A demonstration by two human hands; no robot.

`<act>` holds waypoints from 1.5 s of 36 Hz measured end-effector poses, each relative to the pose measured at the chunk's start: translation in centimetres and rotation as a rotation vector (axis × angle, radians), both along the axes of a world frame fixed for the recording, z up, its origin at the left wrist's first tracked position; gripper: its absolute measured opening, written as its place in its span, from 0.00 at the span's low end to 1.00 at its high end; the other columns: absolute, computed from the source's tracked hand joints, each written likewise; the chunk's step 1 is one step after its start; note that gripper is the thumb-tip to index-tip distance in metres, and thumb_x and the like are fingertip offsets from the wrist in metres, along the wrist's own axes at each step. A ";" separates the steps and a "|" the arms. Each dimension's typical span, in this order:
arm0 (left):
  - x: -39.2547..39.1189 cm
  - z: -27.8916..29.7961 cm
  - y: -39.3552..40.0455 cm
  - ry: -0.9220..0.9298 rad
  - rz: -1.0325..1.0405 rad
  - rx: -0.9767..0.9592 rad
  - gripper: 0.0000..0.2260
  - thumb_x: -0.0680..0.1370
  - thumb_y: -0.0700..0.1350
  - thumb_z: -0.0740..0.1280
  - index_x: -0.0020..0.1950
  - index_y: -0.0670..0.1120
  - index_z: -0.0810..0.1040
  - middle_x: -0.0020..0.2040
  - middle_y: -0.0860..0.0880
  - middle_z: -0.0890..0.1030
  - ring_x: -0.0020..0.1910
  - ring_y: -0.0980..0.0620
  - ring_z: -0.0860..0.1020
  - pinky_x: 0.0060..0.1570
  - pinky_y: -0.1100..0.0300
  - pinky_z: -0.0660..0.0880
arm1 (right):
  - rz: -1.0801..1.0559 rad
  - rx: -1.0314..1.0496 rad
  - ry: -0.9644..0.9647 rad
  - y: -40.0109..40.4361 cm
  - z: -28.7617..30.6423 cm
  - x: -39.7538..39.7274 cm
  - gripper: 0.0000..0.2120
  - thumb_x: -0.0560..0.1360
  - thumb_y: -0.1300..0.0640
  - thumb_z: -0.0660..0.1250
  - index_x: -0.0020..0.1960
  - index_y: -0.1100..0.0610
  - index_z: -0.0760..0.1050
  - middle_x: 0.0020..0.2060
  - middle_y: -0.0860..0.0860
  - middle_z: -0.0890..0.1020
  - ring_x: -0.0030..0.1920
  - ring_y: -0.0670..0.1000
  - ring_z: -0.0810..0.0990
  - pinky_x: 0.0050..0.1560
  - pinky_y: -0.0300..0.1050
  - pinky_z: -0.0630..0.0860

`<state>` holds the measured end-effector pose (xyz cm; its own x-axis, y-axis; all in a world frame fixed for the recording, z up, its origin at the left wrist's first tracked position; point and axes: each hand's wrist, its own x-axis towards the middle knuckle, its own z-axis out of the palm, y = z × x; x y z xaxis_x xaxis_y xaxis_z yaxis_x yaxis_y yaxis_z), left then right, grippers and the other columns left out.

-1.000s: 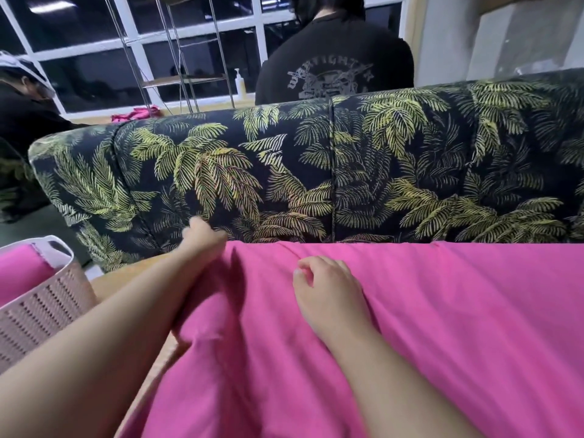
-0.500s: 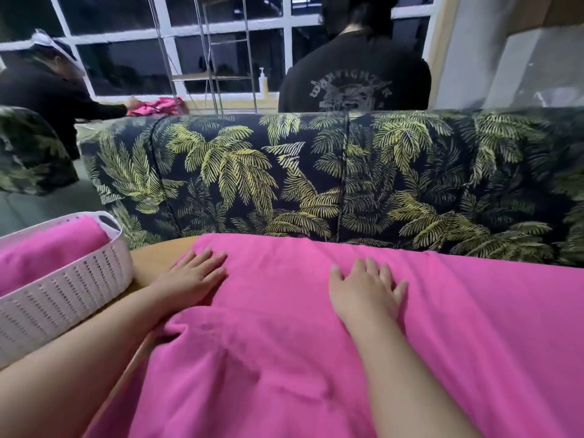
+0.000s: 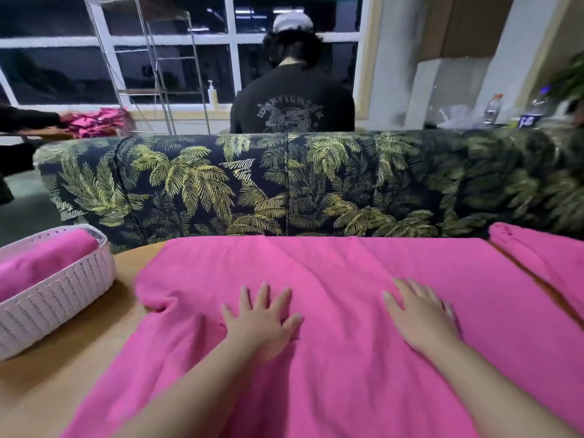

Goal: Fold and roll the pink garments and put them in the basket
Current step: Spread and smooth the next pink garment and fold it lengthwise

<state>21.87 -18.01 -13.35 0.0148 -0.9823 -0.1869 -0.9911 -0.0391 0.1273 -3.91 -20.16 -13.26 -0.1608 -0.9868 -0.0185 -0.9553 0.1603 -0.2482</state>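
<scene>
Pink fabric covers most of the wooden table point(image 3: 47, 384): one pink garment point(image 3: 331, 358) lies spread flat, its far edge running along the table's back edge. Both hands press on it palm down with fingers straight and spread, gripping nothing; the left hand point(image 3: 264, 320) rests near the middle, the right hand point(image 3: 423, 317) just to its right, the two apart. A small fold puckers the cloth's left edge. On the table's left sits a white perforated basket point(image 3: 60, 298), already holding a rolled pink garment point(image 3: 41, 263). At the right edge lies another pink garment point(image 3: 546, 260), separated from the spread one by a strip of bare wood. Right behind the table stands a palm-leaf print sofa point(image 3: 284, 184), its back blocking the view beyond. Past it a person in a black printed T-shirt point(image 3: 292, 102) faces away toward dark windows, beside a metal rack point(image 3: 158, 74) and a pump bottle point(image 3: 212, 93). More pink clothes point(image 3: 98, 121) are heaped far left.
</scene>
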 end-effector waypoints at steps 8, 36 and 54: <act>4.4 -0.2 1.0 -0.061 0.137 0.007 0.32 0.69 0.77 0.44 0.72 0.74 0.43 0.79 0.56 0.42 0.77 0.41 0.41 0.68 0.30 0.47 | -0.062 0.106 0.025 1.7 -0.1 -4.9 0.27 0.79 0.34 0.42 0.77 0.37 0.47 0.78 0.42 0.47 0.78 0.53 0.43 0.74 0.60 0.41; 3.4 -0.5 2.8 -0.028 -0.032 -0.064 0.47 0.56 0.78 0.31 0.75 0.68 0.43 0.79 0.56 0.44 0.78 0.47 0.42 0.73 0.43 0.45 | 0.062 0.107 0.114 2.1 0.1 -7.9 0.28 0.79 0.35 0.44 0.78 0.41 0.46 0.78 0.45 0.46 0.78 0.50 0.43 0.76 0.58 0.43; 3.4 -0.4 21.4 0.078 0.112 -0.147 0.44 0.62 0.72 0.31 0.78 0.61 0.46 0.79 0.53 0.45 0.78 0.48 0.41 0.74 0.45 0.44 | 0.326 -0.022 0.085 19.1 1.8 2.5 0.29 0.79 0.43 0.57 0.77 0.46 0.53 0.78 0.48 0.52 0.78 0.49 0.45 0.75 0.55 0.44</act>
<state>25.23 3.41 -13.74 0.1167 -0.9921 -0.0462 -0.9685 -0.1240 0.2161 -1.44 -1.07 -11.47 0.1631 -0.9866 0.0028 -0.9729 -0.1613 -0.1656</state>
